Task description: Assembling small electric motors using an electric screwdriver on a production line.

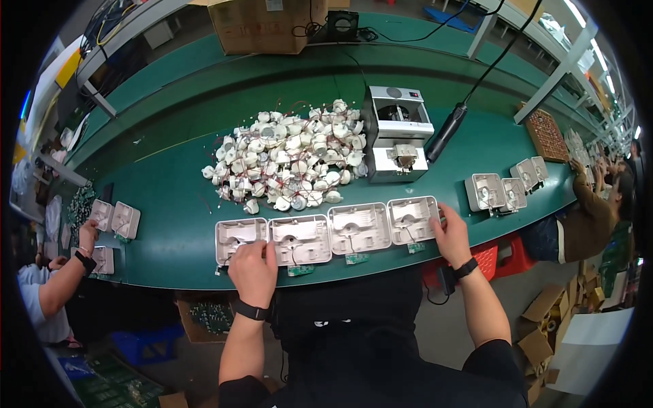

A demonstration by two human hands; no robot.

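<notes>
Several white plastic housings stand side by side in a row along the near edge of the bench, open side up. My left hand (253, 272) is at the leftmost housing (235, 232), its fingers curled over the near wall and the thumb by the wall shared with the second housing (299, 239). At the other end, my right hand (451, 236) grips the right edge of the rightmost housing (413, 219) between thumb and fingers. Small green circuit boards (356, 258) hang on wires from the near sides. My left fingertips are partly hidden.
Beyond the row lies a heap of white motor-like parts with red wires (289, 156). A white-and-black bench machine (398, 136) stands right of it, beside a hanging black electric screwdriver (449, 130). More housings (486, 192) sit right; a co-worker's hand (88, 238) touches others left.
</notes>
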